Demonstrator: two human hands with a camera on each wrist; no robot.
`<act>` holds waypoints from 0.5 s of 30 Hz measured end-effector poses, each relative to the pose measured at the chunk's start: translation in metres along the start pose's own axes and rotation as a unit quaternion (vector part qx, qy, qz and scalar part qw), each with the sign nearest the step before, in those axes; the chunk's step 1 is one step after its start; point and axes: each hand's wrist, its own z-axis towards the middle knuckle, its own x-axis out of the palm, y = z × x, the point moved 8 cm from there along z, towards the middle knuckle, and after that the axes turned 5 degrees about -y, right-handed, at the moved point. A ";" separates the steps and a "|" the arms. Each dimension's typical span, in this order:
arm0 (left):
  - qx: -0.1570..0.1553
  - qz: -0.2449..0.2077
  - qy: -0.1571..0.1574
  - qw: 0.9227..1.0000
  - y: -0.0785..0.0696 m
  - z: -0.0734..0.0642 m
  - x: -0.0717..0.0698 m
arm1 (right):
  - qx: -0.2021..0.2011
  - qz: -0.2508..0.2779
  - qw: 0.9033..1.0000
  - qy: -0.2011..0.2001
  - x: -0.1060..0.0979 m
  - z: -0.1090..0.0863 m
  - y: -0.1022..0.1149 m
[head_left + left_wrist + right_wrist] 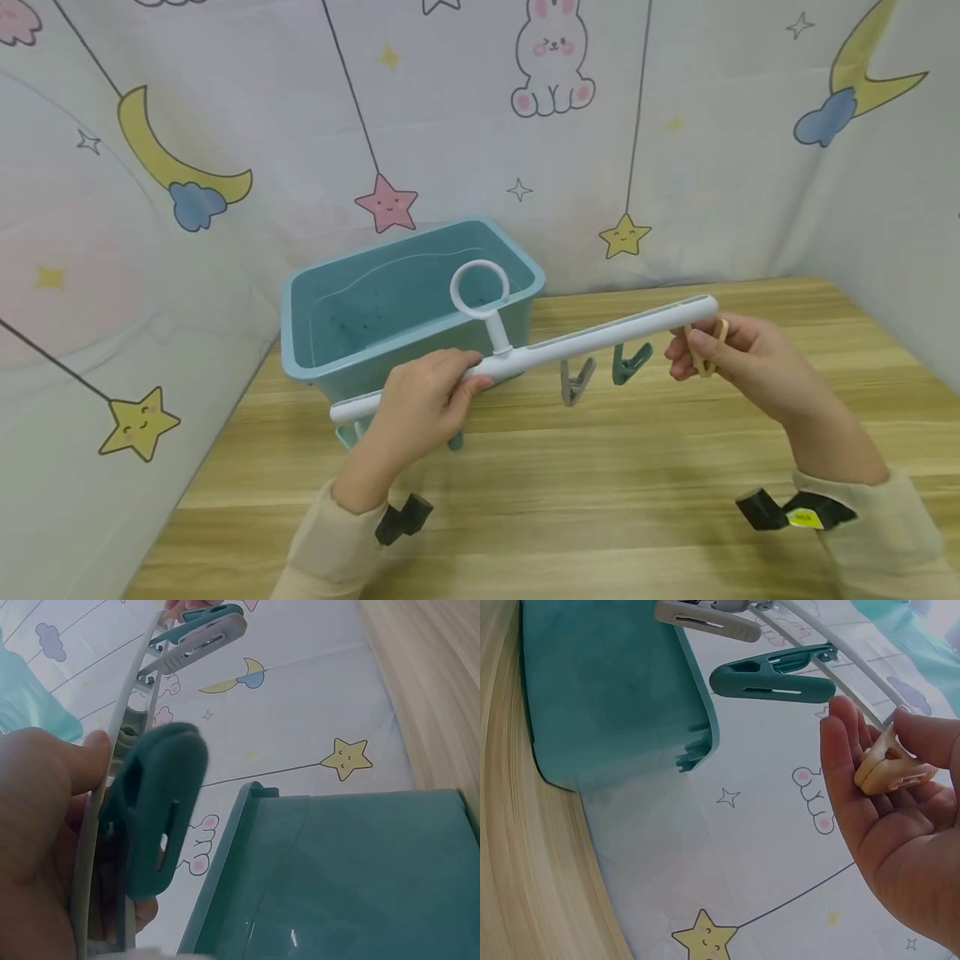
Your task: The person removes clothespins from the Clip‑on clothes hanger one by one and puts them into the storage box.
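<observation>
A white bar hanger (600, 334) with a ring on top is held aloft, its right end higher. My left hand (423, 404) grips the bar left of the ring. At the right end, my right hand (757, 362) holds a beige clothespin (891, 766) between thumb and fingers, close against the bar. Under the bar hang a grey clothespin (576, 382) and a dark green clothespin (630, 363). Another green clothespin (166, 810) hangs by my left hand, and a light green one (349, 435) hangs at the left end, partly hidden.
Behind the hanger, a teal plastic bin (412, 333) stands on the wooden table (570, 508). A white cloth (450, 125) printed with stars, moons and a rabbit hangs behind and at the sides. Black cameras are strapped to both wrists.
</observation>
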 end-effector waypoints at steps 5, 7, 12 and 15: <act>0.012 -0.007 -0.011 1.000 -0.001 0.000 -0.002 | 0.029 -0.090 0.994 -0.063 -0.004 -0.001 0.001; 0.013 -0.009 -0.011 1.000 -0.001 -0.001 -0.002 | 0.033 -0.112 0.990 -0.075 -0.003 -0.001 0.003; 0.014 -0.021 -0.009 1.000 -0.001 -0.001 -0.002 | 0.025 -0.112 0.989 -0.094 0.001 -0.001 0.007; 0.018 -0.024 -0.013 0.999 -0.002 -0.001 -0.002 | 0.017 -0.123 0.985 -0.121 0.001 -0.002 0.008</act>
